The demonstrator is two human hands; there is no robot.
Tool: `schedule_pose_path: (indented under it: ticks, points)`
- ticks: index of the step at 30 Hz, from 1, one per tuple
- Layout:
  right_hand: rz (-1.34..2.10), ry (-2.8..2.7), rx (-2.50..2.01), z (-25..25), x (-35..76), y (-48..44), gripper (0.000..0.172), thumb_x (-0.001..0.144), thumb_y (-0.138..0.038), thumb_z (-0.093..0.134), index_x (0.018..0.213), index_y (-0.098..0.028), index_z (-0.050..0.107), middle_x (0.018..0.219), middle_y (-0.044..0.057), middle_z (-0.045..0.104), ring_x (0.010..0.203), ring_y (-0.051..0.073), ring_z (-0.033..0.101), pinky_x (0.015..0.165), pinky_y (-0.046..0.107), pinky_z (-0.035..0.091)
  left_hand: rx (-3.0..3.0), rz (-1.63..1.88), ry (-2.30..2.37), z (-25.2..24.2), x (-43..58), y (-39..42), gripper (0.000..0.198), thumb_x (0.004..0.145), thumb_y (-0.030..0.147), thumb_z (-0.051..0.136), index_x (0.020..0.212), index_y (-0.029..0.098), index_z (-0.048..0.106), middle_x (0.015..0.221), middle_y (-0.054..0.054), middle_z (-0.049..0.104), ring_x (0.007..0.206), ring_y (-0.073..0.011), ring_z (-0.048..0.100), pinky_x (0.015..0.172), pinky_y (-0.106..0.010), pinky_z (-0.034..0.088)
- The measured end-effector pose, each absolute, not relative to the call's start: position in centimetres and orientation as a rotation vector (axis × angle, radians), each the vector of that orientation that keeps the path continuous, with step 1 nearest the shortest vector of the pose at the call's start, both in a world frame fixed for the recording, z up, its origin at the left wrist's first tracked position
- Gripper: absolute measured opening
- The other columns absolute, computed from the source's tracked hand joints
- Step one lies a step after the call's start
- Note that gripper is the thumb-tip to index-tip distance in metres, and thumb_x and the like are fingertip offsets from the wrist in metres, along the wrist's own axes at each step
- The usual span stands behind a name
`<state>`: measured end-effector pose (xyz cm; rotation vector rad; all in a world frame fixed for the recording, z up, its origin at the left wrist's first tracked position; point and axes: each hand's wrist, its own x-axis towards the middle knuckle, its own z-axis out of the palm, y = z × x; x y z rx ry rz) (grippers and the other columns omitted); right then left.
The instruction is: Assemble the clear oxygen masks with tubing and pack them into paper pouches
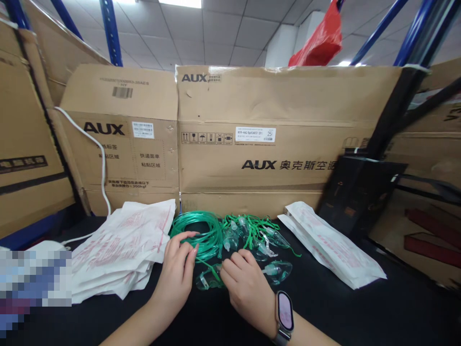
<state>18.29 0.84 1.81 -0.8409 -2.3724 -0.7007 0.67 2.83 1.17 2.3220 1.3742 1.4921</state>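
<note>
Here, green coiled tubing [201, 230] with clear masks [264, 245].

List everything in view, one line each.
tubing: one coil, green, table centre, under left fingers
masks: several, clear with green straps, right of coil
near mask: one, clear, between the hands
pouches: stack, white with red print, table left
pouch pile: few, white, table right
boxes: several, brown cardboard, behind table
cable: one, white, left
bag: one, red, above boxes
table: black
watch: one, right wrist
left hand: on coil
right hand: fingers curled at near mask
</note>
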Motion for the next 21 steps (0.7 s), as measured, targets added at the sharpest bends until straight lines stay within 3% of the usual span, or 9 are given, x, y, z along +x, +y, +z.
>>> schedule_pose_path:
  ticks: [8, 15, 21]
  points:
    - [-0.668, -2.325, -0.884, 0.9, 18.4, 1.6, 0.02, 0.082, -0.007, 0.038, 0.071, -0.015, 0.053, 0.064, 0.001, 0.049, 0.064, 0.015, 0.038, 0.071, 0.032, 0.03, 2.36, 1.301, 1.241, -0.3, 1.9, 2.7, 0.019, 0.085, 0.015, 0.033, 0.075, 0.021, 0.048, 0.095, -0.007, 0.051, 0.094, -0.0204, 0.052, 0.081, -0.038, 0.046]
    - [-0.651, -2.352, -0.819, 0.5, 17.8, 1.4, 0.028, 0.084, -0.005, 0.032, 0.065, -0.015, 0.05, 0.06, 0.001, 0.049, 0.06, 0.014, 0.038, 0.073, 0.033, 0.03, 2.498, 1.162, 1.276, -1.0, 2.5, 2.2, 0.018, 0.085, 0.014, 0.033, 0.084, 0.018, 0.05, 0.105, -0.011, 0.048, 0.101, -0.0222, 0.048, 0.088, -0.044, 0.041]
    - [-0.562, -2.455, -0.786, 0.8, 18.3, 1.4, 0.023, 0.082, -0.004, 0.036, 0.065, -0.015, 0.048, 0.058, -0.001, 0.048, 0.058, 0.012, 0.037, 0.076, 0.031, 0.03, 2.437, 1.204, 1.274, 0.3, 2.0, 1.7, 0.017, 0.085, 0.019, 0.038, 0.073, 0.018, 0.051, 0.1, -0.01, 0.05, 0.096, -0.0223, 0.05, 0.084, -0.042, 0.042]
